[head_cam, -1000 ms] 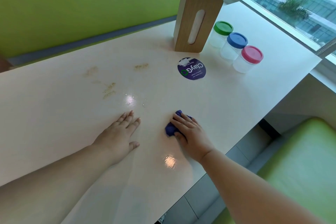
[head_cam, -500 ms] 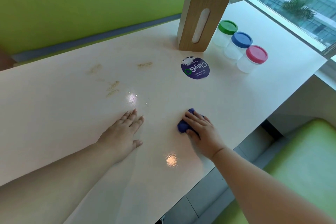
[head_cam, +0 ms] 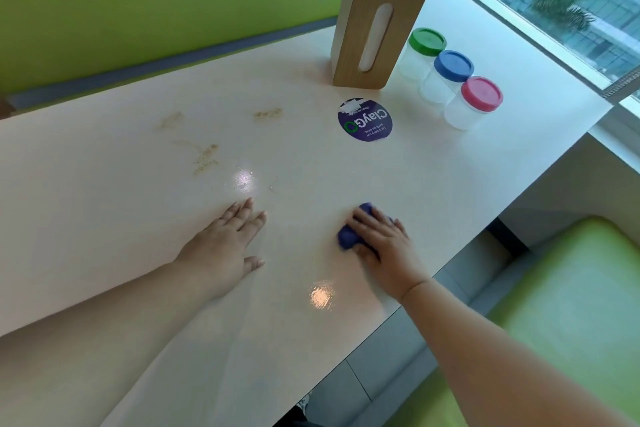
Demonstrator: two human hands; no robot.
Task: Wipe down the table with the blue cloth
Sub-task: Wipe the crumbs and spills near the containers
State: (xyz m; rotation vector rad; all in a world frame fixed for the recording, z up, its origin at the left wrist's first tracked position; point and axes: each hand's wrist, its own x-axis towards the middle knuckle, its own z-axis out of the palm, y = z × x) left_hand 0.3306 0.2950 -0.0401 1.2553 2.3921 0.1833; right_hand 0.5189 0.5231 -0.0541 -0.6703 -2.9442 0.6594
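A bunched blue cloth (head_cam: pixel 347 237) lies on the pale table (head_cam: pixel 104 201) near its front right edge. My right hand (head_cam: pixel 386 246) lies on top of it with the fingers stretched over it, pressing it to the surface; only the cloth's left end shows past my fingers. My left hand (head_cam: pixel 225 246) rests flat on the table to the left, fingers together and nothing under it. Brown crumb smears (head_cam: pixel 206 159) sit beyond my left hand, with another patch (head_cam: pixel 267 113) farther back.
A wooden tissue box (head_cam: pixel 375 21) stands at the back. Beside it are three clear jars with green (head_cam: pixel 426 42), blue (head_cam: pixel 453 65) and pink (head_cam: pixel 481 94) lids. A round purple sticker (head_cam: pixel 365 120) is on the table. A green seat (head_cam: pixel 571 305) lies below the right edge.
My right hand has slid the blue cloth a short way to the right across the table. My left hand has stayed flat in the same place.
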